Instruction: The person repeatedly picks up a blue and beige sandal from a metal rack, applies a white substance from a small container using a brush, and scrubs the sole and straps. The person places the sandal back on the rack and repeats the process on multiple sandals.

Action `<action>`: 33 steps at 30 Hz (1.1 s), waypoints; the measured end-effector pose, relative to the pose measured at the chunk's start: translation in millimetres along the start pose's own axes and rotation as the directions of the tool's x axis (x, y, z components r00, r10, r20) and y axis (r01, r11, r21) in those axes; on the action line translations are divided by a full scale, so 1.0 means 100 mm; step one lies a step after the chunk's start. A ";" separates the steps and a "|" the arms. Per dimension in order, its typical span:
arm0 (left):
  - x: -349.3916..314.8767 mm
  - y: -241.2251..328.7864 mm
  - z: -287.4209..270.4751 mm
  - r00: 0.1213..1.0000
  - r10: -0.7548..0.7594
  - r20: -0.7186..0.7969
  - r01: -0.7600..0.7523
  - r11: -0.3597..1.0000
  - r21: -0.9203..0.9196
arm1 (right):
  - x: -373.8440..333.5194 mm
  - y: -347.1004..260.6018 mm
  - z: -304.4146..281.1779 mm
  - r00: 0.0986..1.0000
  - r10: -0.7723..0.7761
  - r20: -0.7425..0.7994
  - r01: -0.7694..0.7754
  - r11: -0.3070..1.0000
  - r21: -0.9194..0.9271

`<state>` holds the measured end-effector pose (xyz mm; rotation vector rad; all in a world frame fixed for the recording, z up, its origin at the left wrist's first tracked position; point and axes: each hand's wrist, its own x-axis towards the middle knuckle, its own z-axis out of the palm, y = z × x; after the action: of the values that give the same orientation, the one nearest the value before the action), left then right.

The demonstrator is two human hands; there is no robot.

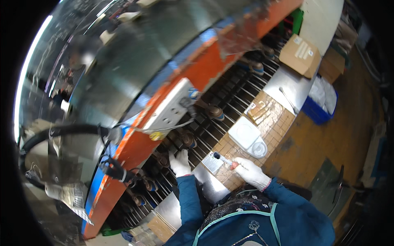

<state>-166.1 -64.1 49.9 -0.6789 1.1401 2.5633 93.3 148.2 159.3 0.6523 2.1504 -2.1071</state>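
My left hand, in a white glove, reaches over the metal bars with its fingers stretched out and apart. Close to its fingertips is a brown shoe, and another shoe stands just beyond. My right hand, also gloved in white, is closed around the pale handle of a small brush with a dark tip. Under that tip lies a white printed card on the ledge. Beyond the brush sits a white plastic container with a round part at its near end.
More shoes stand along the barred rack. An orange frame carries a white socket panel with a cable. A cardboard box, a thin metal tool and a blue bin of white material are at the far right.
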 end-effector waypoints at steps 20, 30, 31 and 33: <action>1.57 -0.29 0.59 0.987 0.116 0.115 -0.129 0.121 0.984 | -1.02 1.05 -0.40 0.904 0.371 -0.213 -0.278 0.888 0.367; -0.15 -0.05 0.53 0.997 -0.049 0.063 -0.029 0.509 0.861 | -0.64 0.74 -0.32 0.982 0.177 -0.071 -0.152 0.950 0.273; -0.42 -0.08 0.50 0.995 -0.057 0.080 -0.030 0.602 0.798 | -0.54 0.67 -0.29 0.993 0.109 -0.054 -0.094 0.968 0.232; -0.87 -0.14 0.49 0.976 -0.135 0.170 -0.007 0.761 0.648 | -0.29 0.53 -0.14 0.998 -0.025 -0.054 0.035 0.980 0.195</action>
<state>-100.6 -21.6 114.3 -0.2585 1.7436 1.9049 140.7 152.9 119.8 0.7006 2.0051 -2.3648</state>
